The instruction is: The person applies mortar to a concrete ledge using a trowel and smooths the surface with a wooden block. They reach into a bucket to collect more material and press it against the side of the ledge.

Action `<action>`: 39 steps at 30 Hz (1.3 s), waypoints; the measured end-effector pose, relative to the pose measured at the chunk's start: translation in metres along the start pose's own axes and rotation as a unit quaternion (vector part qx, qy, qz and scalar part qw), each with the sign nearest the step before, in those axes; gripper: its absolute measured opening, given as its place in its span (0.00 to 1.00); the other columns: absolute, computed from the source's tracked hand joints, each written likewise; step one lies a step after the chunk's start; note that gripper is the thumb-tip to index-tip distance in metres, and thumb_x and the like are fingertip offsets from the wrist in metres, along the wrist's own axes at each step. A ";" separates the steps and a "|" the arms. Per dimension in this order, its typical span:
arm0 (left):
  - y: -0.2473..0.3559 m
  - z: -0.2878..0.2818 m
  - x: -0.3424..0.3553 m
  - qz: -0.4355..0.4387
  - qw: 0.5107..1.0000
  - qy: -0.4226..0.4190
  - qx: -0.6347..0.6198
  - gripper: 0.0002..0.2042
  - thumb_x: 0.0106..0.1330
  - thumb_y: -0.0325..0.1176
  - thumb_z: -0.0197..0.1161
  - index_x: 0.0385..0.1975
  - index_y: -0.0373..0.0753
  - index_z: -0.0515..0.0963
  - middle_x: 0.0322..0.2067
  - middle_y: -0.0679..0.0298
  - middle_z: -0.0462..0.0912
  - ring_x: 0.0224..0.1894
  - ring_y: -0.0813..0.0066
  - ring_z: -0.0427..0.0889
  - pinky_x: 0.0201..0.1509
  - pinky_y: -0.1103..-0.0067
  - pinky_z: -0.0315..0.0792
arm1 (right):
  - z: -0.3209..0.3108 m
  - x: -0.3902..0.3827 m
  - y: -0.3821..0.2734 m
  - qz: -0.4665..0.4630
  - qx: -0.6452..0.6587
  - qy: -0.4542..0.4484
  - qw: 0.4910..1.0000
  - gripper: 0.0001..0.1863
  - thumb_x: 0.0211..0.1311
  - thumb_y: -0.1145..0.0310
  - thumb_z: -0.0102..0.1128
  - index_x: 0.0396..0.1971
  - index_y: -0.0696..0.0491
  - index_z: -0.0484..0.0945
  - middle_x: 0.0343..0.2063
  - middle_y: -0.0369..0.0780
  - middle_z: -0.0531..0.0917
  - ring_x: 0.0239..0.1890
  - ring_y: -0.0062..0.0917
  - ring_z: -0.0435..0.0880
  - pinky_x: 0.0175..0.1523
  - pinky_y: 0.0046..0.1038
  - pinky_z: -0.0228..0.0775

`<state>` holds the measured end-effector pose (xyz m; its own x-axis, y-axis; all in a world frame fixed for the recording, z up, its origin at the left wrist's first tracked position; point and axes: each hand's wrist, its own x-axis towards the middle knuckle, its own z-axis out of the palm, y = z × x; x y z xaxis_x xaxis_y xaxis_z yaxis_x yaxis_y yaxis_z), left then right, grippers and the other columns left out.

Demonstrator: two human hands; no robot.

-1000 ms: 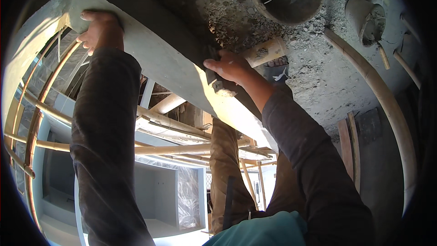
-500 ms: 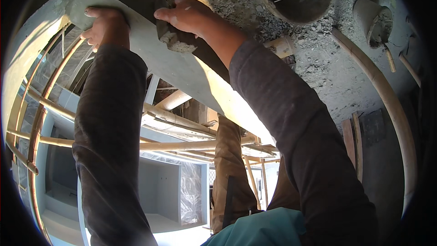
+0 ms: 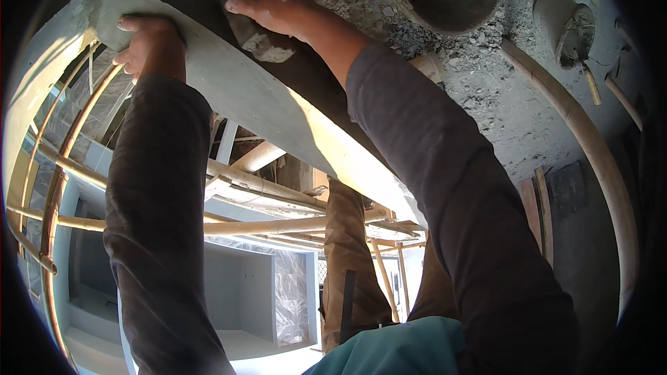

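A long grey concrete ledge (image 3: pixel 229 90) runs from the upper left down to the middle, its lower part sunlit. My left hand (image 3: pixel 151 43) grips it near the far left corner, thumb against its face and fingers bent at its edge. In my right hand (image 3: pixel 281 10) is a grey, mortar-smeared pad (image 3: pixel 260 45) with a ragged, pale lower end. Fingers and thumb close round the pad, which rests on or just above the dark top of the ledge; exact contact cannot be made out.
A round mortar tub (image 3: pixel 448 24) and a smaller bucket (image 3: pixel 566 28) stand on the rubble-strewn slab (image 3: pixel 479 111). A curved bamboo pole (image 3: pixel 577 118) lies at the right. Bamboo scaffolding (image 3: pixel 278 226) crosses below the ledge, with an open drop beneath it.
My right hand has moved slightly up and left with the pad along the ledge. My left hand stays on the ledge, and the whole view has shifted a little.
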<state>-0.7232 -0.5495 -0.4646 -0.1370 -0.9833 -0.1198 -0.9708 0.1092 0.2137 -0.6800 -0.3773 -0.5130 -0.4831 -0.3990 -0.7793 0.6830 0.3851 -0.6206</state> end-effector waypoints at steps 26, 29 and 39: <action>0.002 -0.002 0.003 0.017 1.000 0.004 -0.004 0.44 0.69 0.67 0.40 0.69 0.29 0.57 0.64 0.41 0.70 0.68 0.40 0.64 0.71 0.56 0.61 | 0.013 0.033 0.021 -0.084 -0.057 0.062 0.993 0.45 0.57 0.40 0.66 0.69 0.51 0.67 0.53 0.51 0.82 0.55 0.39 0.83 0.59 0.35 0.73; 0.000 -0.010 0.004 0.018 0.999 -0.002 0.038 0.45 0.69 0.67 0.40 0.70 0.29 0.56 0.65 0.40 0.68 0.70 0.37 0.62 0.73 0.55 0.58 | 0.008 -0.041 0.080 0.045 -0.087 -0.026 0.995 0.43 0.59 0.45 0.67 0.69 0.53 0.65 0.55 0.54 0.81 0.59 0.41 0.80 0.63 0.35 0.69; 0.004 -0.003 -0.002 0.018 1.000 -0.007 0.014 0.46 0.70 0.67 0.42 0.71 0.26 0.55 0.65 0.40 0.68 0.69 0.41 0.63 0.73 0.57 0.59 | 0.017 0.051 -0.032 -0.208 -0.006 0.087 0.974 0.44 0.58 0.40 0.66 0.68 0.53 0.68 0.58 0.51 0.79 0.60 0.41 0.79 0.64 0.35 0.70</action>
<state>-0.7260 -0.5477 -0.4608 -0.1741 -0.9766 -0.1266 -0.9704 0.1483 0.1906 -0.7168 -0.4241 -0.5312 -0.8032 -0.3765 -0.4616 0.4014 0.2306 -0.8864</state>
